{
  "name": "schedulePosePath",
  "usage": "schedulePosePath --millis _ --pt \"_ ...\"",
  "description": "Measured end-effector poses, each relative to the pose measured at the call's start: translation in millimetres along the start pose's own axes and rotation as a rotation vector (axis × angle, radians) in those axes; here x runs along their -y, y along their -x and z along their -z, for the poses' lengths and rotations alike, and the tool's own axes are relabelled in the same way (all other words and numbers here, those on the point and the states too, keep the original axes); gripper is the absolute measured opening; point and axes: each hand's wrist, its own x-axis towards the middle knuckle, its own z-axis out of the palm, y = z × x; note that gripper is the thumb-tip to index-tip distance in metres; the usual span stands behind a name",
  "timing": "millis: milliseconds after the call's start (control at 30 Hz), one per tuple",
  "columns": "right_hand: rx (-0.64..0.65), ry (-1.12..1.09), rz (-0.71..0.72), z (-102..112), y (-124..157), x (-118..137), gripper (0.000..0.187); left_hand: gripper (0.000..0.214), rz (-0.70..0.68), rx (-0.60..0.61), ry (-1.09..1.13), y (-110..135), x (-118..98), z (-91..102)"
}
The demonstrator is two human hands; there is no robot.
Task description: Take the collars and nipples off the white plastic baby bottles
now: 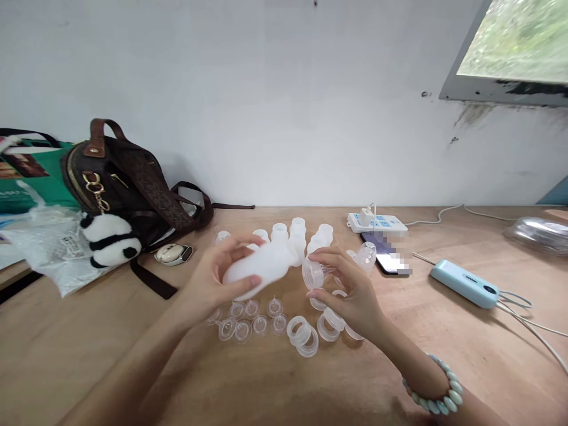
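My left hand (213, 278) is wrapped round a milky white plastic baby bottle (257, 273), tilted on its side with its neck end towards the right. Between the thumb and fingers of my right hand (352, 281) is a clear bottle collar (313, 274), apart from the bottle; whether a nipple sits inside it I cannot tell. Behind my hands stand several more white bottles (325, 233). In front lie several clear silicone nipples (260, 325), and to their right several translucent rings (307, 345). Clear domed caps (367, 255) stand behind my right hand, partly hidden.
A dark backpack (128, 177) with a panda plush (110, 241), a plastic bag (53, 248) and a watch (174, 254) lie left. A power strip (390, 223), a phone (393, 264) and a light blue device (464, 284) with cables lie right. The wall (284, 118) bounds the table (248, 390).
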Motion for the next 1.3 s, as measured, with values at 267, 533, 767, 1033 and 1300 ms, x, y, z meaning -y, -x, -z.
schedulePosePath --millis 267,533,767,1033,1300 --pt "0.007 0.069 0.217 0.1 0.8 5.0 0.036 0.038 0.372 0.042 0.221 10.5 20.5 -20.2" --pt "0.038 0.097 0.234 0.0 2.1 5.7 0.036 0.034 0.288 0.03 0.12 13.6 27.0 -25.4" --pt "0.075 0.013 0.045 5.2 1.2 2.3 0.038 0.026 -0.096 -0.064 -0.172 17.6 12.6 -29.9" --pt "0.14 0.107 0.337 3.5 0.0 6.5 0.04 0.041 0.625 0.223 0.405 14.0 23.7 -23.0" --pt "0.222 -0.049 0.241 4.6 1.0 7.5 0.038 0.035 0.721 0.226 0.4 15.9 26.9 -20.5"
